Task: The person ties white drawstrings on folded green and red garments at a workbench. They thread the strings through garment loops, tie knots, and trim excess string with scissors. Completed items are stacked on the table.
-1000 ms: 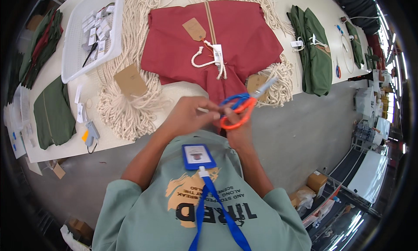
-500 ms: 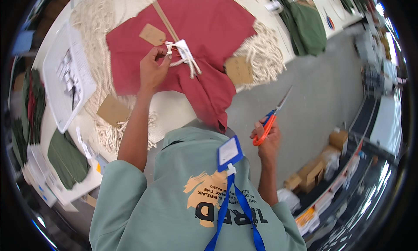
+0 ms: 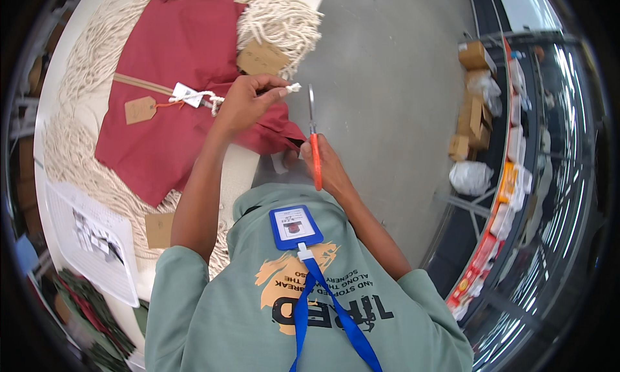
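Between the fingertips of my left hand (image 3: 248,104) is the knotted end of a white cord (image 3: 294,88), held out past the edge of the maroon garment (image 3: 174,55). My right hand (image 3: 332,165) grips scissors (image 3: 316,159) with an orange handle. Their blades point away from me, just right of the cord end and apart from it; whether they are spread cannot be made out. On the garment lie a brown paper tag (image 3: 140,110) on an orange string and a white label (image 3: 187,95), beside more of the white cord. My left hand hides part of the cord.
Cream cord bundles (image 3: 278,20) lie around the garment on the white table, with brown cards (image 3: 263,59) on them. A white plastic basket (image 3: 123,268) holding small labels stands at the left. Shelving with cardboard boxes (image 3: 475,123) stands right, across the grey floor.
My view has turned to the right. My left hand has drawn the cord end out to the right, away from the garment's middle. The scissors have come close to it, blades now upright in view.
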`<state>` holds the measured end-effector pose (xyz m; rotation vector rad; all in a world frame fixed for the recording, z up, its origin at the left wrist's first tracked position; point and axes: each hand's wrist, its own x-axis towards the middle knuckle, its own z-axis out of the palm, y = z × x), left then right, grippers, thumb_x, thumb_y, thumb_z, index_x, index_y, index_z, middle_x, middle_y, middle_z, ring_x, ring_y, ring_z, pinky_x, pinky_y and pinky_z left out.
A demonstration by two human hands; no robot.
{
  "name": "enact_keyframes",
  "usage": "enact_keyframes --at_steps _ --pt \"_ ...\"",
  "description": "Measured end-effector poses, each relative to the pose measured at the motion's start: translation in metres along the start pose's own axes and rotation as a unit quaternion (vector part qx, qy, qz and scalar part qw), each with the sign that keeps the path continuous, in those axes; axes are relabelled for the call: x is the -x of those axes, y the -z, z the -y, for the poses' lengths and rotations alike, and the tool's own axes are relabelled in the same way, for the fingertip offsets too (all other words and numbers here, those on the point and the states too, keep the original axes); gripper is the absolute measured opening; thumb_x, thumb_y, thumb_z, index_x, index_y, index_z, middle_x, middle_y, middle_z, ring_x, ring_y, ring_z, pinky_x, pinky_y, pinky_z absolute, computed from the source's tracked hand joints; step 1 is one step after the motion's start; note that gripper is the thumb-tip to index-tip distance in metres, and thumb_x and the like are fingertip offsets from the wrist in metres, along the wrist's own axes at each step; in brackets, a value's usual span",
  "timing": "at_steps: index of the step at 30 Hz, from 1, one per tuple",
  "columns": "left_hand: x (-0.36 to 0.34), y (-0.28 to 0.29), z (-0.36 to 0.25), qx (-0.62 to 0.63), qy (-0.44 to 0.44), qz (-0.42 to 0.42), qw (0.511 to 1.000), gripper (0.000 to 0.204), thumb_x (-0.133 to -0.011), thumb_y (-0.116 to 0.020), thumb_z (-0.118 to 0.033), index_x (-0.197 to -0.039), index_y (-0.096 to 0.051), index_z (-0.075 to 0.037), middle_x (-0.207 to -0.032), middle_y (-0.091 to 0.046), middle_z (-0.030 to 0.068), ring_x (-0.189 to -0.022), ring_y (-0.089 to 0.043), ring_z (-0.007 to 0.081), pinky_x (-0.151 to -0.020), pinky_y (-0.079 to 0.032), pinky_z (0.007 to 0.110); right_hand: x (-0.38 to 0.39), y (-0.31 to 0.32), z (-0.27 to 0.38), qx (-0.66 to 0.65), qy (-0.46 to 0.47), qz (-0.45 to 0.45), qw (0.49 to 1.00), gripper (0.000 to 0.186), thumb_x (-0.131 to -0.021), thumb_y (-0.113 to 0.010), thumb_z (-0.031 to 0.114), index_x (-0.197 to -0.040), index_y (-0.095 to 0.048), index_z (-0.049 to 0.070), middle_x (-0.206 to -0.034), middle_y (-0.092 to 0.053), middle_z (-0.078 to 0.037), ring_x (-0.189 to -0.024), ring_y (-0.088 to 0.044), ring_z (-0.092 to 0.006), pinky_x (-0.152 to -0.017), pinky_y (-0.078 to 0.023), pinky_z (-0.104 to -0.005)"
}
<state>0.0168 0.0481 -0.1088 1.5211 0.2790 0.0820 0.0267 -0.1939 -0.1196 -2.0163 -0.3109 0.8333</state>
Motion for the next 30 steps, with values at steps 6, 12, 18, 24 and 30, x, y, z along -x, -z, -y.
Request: enact_keyframes --at_steps 6,12,18,24,30 --pt "-0.016 -0.025 0.007 0.105 0.038 0.038 0.993 0.02 -0.094 -0.065 -0.007 -0.111 -0.068 0.003 -0.094 -0.072 0.0053 -0.079 -0.062 0.0046 -0.071 -0.047 0.019 0.005 -0.004 -0.009 0.02 -0.016 -0.024 0.999 0.059 -0.096 -0.06 0.054 -0.108 -0.048 -0.002 -0.084 -0.063 -0.02 -0.082 -0.064 -0.0389 -0.079 -0.05 -0.0433" --pt "-0.019 -0.038 0.002 0.143 0.093 0.031 0.985 0.02 -0.092 -0.068 -0.012 -0.108 -0.068 0.0 -0.086 -0.07 0.0033 -0.062 -0.046 0.0012 -0.056 -0.034 0.018 0.01 -0.001 -0.013 -0.018 -0.012 -0.028 0.999 0.067 -0.093 -0.058 0.061 -0.11 -0.048 -0.003 -0.087 -0.064 -0.026 -0.086 -0.064 -0.0453 -0.078 -0.05 -0.0484" --pt "-0.019 -0.043 0.001 0.147 0.121 0.043 0.981 0.017 -0.091 -0.068 -0.012 -0.104 -0.069 -0.001 -0.083 -0.07 0.0029 -0.059 -0.045 0.0025 -0.054 -0.035 0.019 0.011 0.0 -0.018 -0.007 -0.008 -0.036 0.999 0.066 -0.093 -0.059 0.061 -0.109 -0.048 -0.002 -0.088 -0.064 -0.028 -0.087 -0.064 -0.0475 -0.077 -0.049 -0.0486" --pt "-0.023 -0.048 -0.004 0.164 0.135 0.049 0.976 0.015 -0.092 -0.067 -0.013 -0.101 -0.07 -0.001 -0.082 -0.071 0.005 -0.061 -0.051 0.0048 -0.056 -0.04 0.019 0.009 0.002 -0.016 -0.002 0.027 -0.064 0.998 0.065 -0.092 -0.061 0.061 -0.103 -0.05 -0.002 -0.082 -0.063 -0.028 -0.082 -0.063 -0.0478 -0.074 -0.049 -0.0503" --pt "-0.025 -0.055 -0.005 0.13 0.133 0.068 0.98 0.014 -0.091 -0.066 -0.013 -0.098 -0.07 -0.001 -0.084 -0.072 0.006 -0.065 -0.058 0.0064 -0.059 -0.044 0.021 0.01 0.007 -0.012 0.013 0.032 -0.085 0.996 0.064 -0.09 -0.063 0.061 -0.102 -0.052 -0.001 -0.077 -0.064 -0.025 -0.076 -0.063 -0.0463 -0.07 -0.049 -0.0498"
